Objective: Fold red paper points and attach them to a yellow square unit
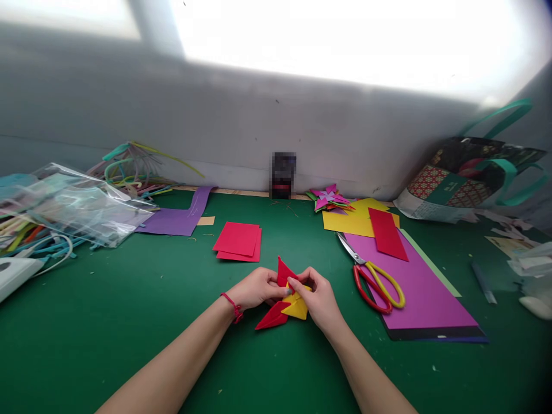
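Observation:
Between my two hands is a folded red and yellow origami piece (296, 307), with pointed red flaps at its top and lower left. My left hand (257, 287) pinches its left side, the thumb pressed against the folds. On the other side my right hand (318, 299) is closed on the yellow part, thumb and fingers gripping near the centre. My fingers cover part of the folds. Just beyond my left hand lie red paper squares (237, 240), one overlapping another.
Scissors (375, 282) with red and yellow handles rest on purple paper (435, 293) at right. Yellow paper (349, 224), a red strip (388, 233) and folded paper stars (330, 198) lie behind. A clear plastic bag (81, 201) and purple paper (172, 221) are at left; a gift bag (457, 184) stands far right.

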### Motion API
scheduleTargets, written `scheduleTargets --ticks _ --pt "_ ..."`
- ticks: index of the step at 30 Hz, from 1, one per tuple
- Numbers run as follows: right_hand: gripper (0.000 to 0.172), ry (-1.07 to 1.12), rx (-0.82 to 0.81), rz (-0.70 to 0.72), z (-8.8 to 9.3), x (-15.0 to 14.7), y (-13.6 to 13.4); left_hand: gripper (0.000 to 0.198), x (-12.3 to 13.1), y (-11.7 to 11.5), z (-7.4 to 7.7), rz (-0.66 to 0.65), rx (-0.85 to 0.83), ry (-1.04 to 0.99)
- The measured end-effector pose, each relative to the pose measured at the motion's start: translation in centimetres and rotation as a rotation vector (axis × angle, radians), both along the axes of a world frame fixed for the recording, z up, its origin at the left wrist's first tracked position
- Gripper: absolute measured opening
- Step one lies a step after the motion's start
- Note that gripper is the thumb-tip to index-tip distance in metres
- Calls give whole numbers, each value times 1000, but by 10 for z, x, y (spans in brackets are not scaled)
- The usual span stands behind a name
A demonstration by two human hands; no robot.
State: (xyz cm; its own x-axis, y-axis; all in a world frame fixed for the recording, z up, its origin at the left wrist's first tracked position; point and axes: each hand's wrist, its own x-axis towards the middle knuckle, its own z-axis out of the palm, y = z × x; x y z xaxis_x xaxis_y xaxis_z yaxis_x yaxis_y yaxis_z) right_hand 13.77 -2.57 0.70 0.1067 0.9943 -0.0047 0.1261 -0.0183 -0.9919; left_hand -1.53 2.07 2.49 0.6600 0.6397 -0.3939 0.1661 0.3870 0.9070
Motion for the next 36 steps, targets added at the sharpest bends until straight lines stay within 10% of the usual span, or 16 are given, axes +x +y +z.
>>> scheduleTargets --ticks 23,36 --pt "29 -43 -95 106 5 19 4 38 -5 3 3 58 -4 -84" --pt "34 244 -101 39 4 10 1 47 -10 -8 -6 260 290 -14"
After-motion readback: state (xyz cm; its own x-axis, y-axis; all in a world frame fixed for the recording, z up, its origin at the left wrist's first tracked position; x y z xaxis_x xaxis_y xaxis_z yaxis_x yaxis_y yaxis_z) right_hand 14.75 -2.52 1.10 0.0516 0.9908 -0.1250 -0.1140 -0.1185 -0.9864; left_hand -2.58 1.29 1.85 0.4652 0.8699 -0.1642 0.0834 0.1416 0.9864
